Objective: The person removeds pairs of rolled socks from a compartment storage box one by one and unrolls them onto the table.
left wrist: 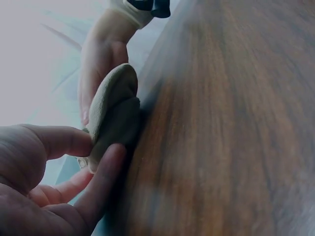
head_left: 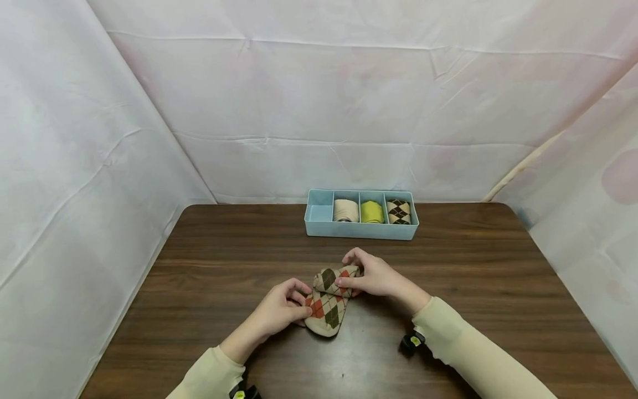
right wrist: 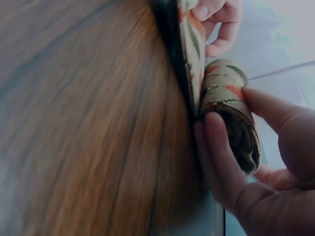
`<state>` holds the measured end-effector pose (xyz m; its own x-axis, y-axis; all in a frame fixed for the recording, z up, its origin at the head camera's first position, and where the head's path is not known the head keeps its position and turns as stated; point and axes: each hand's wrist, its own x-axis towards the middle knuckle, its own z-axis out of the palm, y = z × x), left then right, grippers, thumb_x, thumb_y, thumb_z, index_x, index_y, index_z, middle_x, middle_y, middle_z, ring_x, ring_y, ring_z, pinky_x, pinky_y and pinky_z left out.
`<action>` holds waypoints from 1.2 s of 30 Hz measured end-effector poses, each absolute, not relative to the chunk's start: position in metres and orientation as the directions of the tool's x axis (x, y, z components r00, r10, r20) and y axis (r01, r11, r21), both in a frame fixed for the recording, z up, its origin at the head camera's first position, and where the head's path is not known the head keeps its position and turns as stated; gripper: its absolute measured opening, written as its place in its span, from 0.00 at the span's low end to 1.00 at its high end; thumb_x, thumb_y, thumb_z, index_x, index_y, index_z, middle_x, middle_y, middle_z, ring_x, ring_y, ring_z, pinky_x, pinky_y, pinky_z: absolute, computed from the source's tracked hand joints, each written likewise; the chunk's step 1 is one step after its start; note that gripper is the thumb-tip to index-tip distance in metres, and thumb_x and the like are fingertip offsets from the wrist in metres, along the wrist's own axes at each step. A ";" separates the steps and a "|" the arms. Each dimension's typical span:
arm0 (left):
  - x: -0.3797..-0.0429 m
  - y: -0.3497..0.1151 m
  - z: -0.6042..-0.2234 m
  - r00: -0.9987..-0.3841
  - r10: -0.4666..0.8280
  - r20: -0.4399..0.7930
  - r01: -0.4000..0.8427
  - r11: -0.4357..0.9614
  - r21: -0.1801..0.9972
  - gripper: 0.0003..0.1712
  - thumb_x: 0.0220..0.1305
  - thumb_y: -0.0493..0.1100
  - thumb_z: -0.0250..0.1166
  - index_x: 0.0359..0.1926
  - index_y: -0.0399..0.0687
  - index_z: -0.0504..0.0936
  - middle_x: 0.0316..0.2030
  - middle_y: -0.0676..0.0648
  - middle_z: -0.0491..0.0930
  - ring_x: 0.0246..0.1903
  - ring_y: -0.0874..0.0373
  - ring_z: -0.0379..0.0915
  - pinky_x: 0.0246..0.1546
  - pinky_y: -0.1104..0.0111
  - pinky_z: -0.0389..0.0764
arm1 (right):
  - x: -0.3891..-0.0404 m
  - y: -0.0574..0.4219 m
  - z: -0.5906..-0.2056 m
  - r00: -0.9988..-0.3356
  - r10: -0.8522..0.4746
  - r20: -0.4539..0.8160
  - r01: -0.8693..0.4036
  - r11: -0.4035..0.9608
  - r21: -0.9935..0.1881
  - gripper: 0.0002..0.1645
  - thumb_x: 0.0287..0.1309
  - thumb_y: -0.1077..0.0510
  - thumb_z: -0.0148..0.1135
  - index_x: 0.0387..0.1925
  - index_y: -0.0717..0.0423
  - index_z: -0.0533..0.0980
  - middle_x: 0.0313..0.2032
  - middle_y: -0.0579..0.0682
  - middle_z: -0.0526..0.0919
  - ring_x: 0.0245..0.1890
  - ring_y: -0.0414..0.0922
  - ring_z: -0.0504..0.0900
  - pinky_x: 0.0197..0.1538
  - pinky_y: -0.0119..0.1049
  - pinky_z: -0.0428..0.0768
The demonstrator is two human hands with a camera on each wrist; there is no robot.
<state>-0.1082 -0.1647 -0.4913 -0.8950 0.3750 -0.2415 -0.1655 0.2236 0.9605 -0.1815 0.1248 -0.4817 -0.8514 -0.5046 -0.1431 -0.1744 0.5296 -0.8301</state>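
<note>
A beige argyle sock (head_left: pixel 324 324) with red and dark green diamonds lies on the table, its far end rolled over into a thick coil. My right hand (head_left: pixel 379 277) grips that rolled end (right wrist: pixel 226 86) between thumb and fingers; the right wrist view shows the spiral of layers at the coil's side. At the flat part's left edge, my left hand (head_left: pixel 276 310) pinches the fabric between thumb and fingers. In the left wrist view the sock (left wrist: pixel 115 108) appears edge-on, raised slightly at that side, with the right hand behind it.
Behind the hands stands a light blue divided box (head_left: pixel 359 230). Three of its compartments hold a cream roll (head_left: pixel 346 210), a yellow-green roll (head_left: pixel 371 211) and an argyle roll (head_left: pixel 399 211). Pale cloth (head_left: pixel 319 100) hangs around the dark wooden table (head_left: pixel 224 249).
</note>
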 end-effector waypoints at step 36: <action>-0.101 -0.176 -0.489 -0.860 0.441 -0.257 -0.084 0.374 0.924 0.25 0.64 0.32 0.77 0.59 0.37 0.80 0.32 0.45 0.87 0.25 0.49 0.87 0.27 0.60 0.88 | -0.194 0.121 -0.487 -0.833 -0.545 -0.091 -0.240 0.504 -0.830 0.19 0.73 0.47 0.74 0.55 0.54 0.84 0.44 0.51 0.87 0.24 0.43 0.89 0.38 0.39 0.87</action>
